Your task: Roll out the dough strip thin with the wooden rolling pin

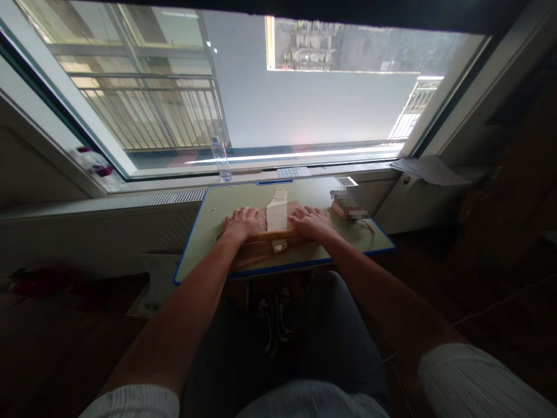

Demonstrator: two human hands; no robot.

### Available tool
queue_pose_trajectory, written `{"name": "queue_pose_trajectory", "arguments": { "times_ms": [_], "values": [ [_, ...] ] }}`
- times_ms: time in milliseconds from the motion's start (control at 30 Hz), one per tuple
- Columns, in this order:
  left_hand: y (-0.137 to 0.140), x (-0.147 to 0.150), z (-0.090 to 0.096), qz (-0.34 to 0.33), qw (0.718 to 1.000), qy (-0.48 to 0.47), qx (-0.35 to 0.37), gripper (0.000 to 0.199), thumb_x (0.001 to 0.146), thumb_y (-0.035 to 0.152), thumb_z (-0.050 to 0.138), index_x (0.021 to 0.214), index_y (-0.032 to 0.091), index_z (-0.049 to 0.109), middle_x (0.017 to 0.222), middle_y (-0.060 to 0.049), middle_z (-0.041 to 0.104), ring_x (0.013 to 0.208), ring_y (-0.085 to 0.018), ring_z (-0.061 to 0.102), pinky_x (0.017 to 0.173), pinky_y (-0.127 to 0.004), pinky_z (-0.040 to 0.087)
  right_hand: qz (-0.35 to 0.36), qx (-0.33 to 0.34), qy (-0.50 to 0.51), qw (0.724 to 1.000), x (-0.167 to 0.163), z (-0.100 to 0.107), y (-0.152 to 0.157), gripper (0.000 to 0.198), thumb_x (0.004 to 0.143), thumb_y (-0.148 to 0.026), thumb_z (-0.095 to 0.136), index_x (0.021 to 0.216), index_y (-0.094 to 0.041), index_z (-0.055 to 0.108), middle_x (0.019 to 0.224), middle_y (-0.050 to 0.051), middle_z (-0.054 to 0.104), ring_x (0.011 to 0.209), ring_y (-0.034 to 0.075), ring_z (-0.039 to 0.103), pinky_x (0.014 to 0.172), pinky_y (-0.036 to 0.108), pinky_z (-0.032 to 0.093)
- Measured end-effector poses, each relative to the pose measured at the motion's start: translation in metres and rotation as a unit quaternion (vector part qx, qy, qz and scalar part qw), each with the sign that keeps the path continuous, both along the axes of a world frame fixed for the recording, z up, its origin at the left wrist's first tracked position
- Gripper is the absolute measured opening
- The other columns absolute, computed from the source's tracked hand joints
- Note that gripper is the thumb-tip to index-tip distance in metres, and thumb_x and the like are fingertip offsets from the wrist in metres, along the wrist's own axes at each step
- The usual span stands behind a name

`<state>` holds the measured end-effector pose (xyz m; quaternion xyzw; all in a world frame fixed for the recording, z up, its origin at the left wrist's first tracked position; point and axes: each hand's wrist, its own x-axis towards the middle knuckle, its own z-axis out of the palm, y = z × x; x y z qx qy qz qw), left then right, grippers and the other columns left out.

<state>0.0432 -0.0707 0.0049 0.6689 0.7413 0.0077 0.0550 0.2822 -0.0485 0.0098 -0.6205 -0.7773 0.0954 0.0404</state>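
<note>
A pale wooden rolling pin (278,235) lies crosswise on the small table, in front of my body. My left hand (242,223) rests palm down over its left part, fingers stretched forward and slightly bent. Over the right part lies my right hand (311,222), also palm down with its fingers spread. Between the hands a thin, flat white dough-like strip (277,213) runs away from me; its near end shows on my side of the pin. Beneath them is a brownish sheet (256,251), partly hidden by hands and wrists. What the strip is made of I cannot tell.
The green table (200,232) has a blue edge. At its right lies a pinkish case (343,210), partly blurred out. A clear bottle (221,159) stands on the sill, with another bottle (96,162) farther left. Papers (430,169) lie at the right. A radiator (130,203) runs below the window.
</note>
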Motion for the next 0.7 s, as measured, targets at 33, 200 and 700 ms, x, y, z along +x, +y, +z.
{"name": "queue_pose_trajectory", "arguments": {
  "times_ms": [33, 200, 700],
  "values": [
    [-0.002, 0.001, 0.000, -0.003, 1.000, 0.004, 0.001, 0.060, 0.105, 0.052, 0.032, 0.159, 0.033, 0.052, 0.175, -0.008, 0.042, 0.155, -0.034, 0.044, 0.127, -0.059, 0.037, -0.003, 0.010, -0.001, 1.000, 0.000, -0.001, -0.003, 0.070, 0.108, -0.069, 0.033, 0.167, -0.035, 0.046, 0.175, 0.008, 0.043, 0.156, 0.038, 0.039, 0.124, 0.065, 0.032],
    [-0.015, 0.004, 0.000, -0.012, 0.998, 0.011, 0.056, 0.058, 0.106, 0.047, 0.032, 0.158, 0.032, 0.055, 0.173, -0.008, 0.045, 0.155, -0.031, 0.043, 0.127, -0.059, 0.035, 0.001, 0.084, -0.008, 0.996, -0.001, -0.006, -0.020, 0.058, 0.110, -0.059, 0.034, 0.156, -0.032, 0.059, 0.166, 0.008, 0.055, 0.151, 0.036, 0.044, 0.125, 0.064, 0.028],
    [-0.027, 0.012, 0.006, -0.010, 0.996, 0.031, 0.085, 0.053, 0.107, 0.042, 0.033, 0.145, 0.027, 0.066, 0.152, -0.012, 0.066, 0.141, -0.031, 0.058, 0.116, -0.049, 0.048, 0.030, 0.173, -0.025, 0.984, 0.000, -0.013, -0.047, 0.048, 0.115, -0.049, 0.033, 0.131, -0.032, 0.075, 0.157, 0.006, 0.064, 0.145, 0.034, 0.049, 0.118, 0.058, 0.033]
  ]
}}
